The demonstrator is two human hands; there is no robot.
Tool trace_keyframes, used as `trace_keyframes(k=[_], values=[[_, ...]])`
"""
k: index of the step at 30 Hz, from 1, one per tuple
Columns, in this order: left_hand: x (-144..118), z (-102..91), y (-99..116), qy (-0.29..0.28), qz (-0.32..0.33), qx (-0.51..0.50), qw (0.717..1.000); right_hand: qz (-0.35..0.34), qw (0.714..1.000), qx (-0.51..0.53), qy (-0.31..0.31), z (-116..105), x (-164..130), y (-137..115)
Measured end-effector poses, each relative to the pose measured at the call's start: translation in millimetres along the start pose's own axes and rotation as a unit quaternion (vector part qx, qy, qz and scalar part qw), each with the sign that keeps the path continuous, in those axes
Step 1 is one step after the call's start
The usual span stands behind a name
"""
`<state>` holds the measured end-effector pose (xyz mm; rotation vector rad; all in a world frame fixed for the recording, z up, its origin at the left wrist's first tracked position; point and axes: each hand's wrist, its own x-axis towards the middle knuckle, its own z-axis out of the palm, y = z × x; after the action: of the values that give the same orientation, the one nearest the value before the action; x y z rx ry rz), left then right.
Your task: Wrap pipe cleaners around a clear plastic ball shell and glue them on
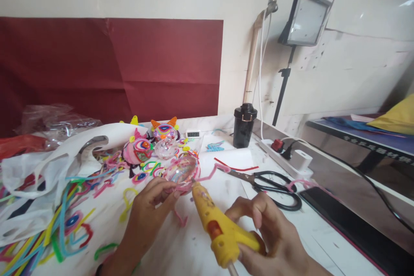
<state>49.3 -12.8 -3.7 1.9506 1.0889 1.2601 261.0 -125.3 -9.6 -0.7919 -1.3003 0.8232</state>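
Note:
My right hand is closed around a yellow hot glue gun with a glue stick poking out of its rear. The gun's nozzle points at the lower edge of a clear plastic half-ball trimmed with pink pipe cleaner. My left hand pinches that edge between thumb and fingers. A bent pink pipe cleaner runs from the half-ball toward black-handled scissors. Whether the nozzle touches the rim I cannot tell.
Colourful pipe cleaners cover the left side. Decorated pipe-cleaner balls stand behind the half-ball. A black cup, a power strip and a dark phone-like slab lie to the right. A small digital timer is at the back.

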Motion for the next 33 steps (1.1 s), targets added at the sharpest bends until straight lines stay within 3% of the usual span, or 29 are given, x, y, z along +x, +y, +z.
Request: trace_keyframes(k=[8,14,18,22,26,29,31,33], values=[[4,2.7,0,0.014,-0.006,-0.022,1.000,-0.043,0.997,-0.040,-0.049,-6,2,4],[9,0.1,9,0.054,-0.095,-0.062,0.992,-0.056,0.982,-0.109,-0.146,-14,7,-9],[12,-5.8,12,0.075,-0.128,-0.089,0.985,0.018,0.935,-0.241,-0.260,-19,10,-10],[11,-9.3,12,0.065,-0.131,-0.099,0.984,-0.013,0.887,-0.328,-0.326,-21,14,3],[9,-10.4,16,0.053,-0.131,-0.116,0.983,-0.051,0.860,-0.380,-0.337,-16,17,9],[9,-9.9,18,0.048,-0.124,-0.117,0.984,-0.109,0.831,-0.412,-0.358,-8,23,-5],[9,-8.4,17,0.048,-0.111,-0.112,0.986,-0.183,0.821,-0.437,-0.317,-2,31,-18],[8,-6.2,14,0.049,-0.099,-0.108,0.988,-0.291,0.787,-0.492,-0.233,4,42,-27]])
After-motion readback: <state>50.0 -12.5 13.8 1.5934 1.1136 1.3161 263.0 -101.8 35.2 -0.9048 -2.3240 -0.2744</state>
